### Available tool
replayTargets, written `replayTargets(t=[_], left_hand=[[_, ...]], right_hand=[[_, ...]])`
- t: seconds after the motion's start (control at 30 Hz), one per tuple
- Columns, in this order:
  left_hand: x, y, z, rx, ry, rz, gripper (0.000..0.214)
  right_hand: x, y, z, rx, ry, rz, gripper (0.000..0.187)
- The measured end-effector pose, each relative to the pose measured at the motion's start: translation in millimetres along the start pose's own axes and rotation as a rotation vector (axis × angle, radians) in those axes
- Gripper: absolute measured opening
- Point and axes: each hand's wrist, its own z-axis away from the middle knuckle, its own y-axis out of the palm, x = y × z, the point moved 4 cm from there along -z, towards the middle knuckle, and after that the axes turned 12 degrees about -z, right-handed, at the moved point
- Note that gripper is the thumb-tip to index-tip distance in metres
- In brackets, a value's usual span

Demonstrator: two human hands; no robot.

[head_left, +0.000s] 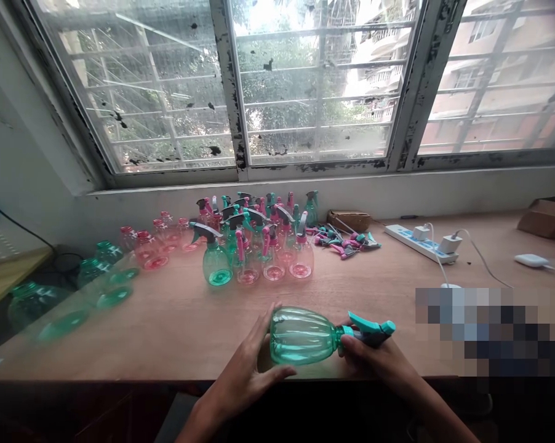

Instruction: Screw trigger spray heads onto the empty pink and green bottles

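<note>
Green spray btl held sideways, long axis L-R: L hand, grip loosely curved, cups base; R hand pinches neck, spray head at R.

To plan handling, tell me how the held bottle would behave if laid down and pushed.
The held bottle is likely light: its clear walls show no obvious liquid. Its rounded body may roll, though the jutting spray head would probably stop a full turn.
</note>
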Motion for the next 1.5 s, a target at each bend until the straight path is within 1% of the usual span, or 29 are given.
replayTargets(t=[0.07, 0.13, 0.23, 0.3, 0.47, 0.6, 0.67, 0.73, 0.83, 0.9, 1.03, 1.13, 1.23, 1.3, 1.4, 1.5], left_hand=[[0.0, -0.2, 0.1, -0.029, 0.019, -0.008, 0.091], [1.2, 1.2, 0.3, -0.032, 0.047, 0.000, 0.088], [4.3, 3.5, 0.2, -0.006, 0.080, 0.011, 0.097], [6.2, 3.3, -0.2, -0.007, 0.077, 0.003, 0.103], [2.4, 0.1, -0.9, -0.039, 0.090, -0.070, 0.094], [-0.4, 0.8, 0.6, -0.043, 0.114, -0.099, 0.092], [1.5, 2.5, 1.4, -0.032, 0.101, -0.107, 0.096], [5.3, 3.4, 1.5, -0.039, 0.061, -0.125, 0.106], [10.2, 4.0, -0.1, -0.042, 0.005, -0.175, 0.112], [10.7, 4.2, -1.6, -0.043, 0.009, -0.207, 0.112], [7.5, 4.8, -1.7, -0.060, 0.072, -0.170, 0.105], [6.9, 5.8, -0.1, -0.042, 0.076, -0.189, 0.113], [8.1, 5.4, -0.4, -0.025, 0.050, -0.225, 0.120], [9.2, 5.5, -1.8, -0.016, 0.048, -0.240, 0.118], [10.6, 7.2, -3.5, -0.018, 0.085, -0.234, 0.117], [10.6, 8.8, -3.1, -0.053, 0.137, -0.216, 0.105]], right_hand=[[-1.4, -0.2, -0.3, -0.004, 0.016, -0.025, 0.045], [-2.9, -1.5, -0.9, -0.004, 0.023, -0.039, 0.046], [-4.1, -3.2, -1.1, 0.005, 0.033, -0.033, 0.046], [-4.0, -3.3, -0.3, 0.010, 0.039, -0.014, 0.045], [-1.8, -3.7, 2.0, -0.033, 0.018, 0.034, 0.049], [-0.5, -1.6, 2.6, -0.020, 0.017, 0.055, 0.047], [0.4, -0.2, 3.1, -0.008, 0.020, 0.060, 0.045], [0.8, 0.7, 3.7, 0.000, 0.027, 0.071, 0.044], [0.1, -0.6, 4.5, -0.017, 0.045, 0.091, 0.045], [-1.1, -2.3, 4.7, -0.029, 0.058, 0.105, 0.046], [-1.4, -3.3, 5.2, -0.022, 0.067, 0.154, 0.043], [1.8, -2.5, 6.5, -0.049, 0.053, 0.142, 0.043], [5.2, 1.0, 7.4, -0.025, 0.058, 0.133, 0.043], [6.8, 2.8, 7.3, -0.001, 0.066, 0.139, 0.043], [8.5, 2.5, 6.6, -0.011, 0.055, 0.171, 0.045], [8.1, 1.3, 6.1, -0.028, 0.051, 0.180, 0.048]])
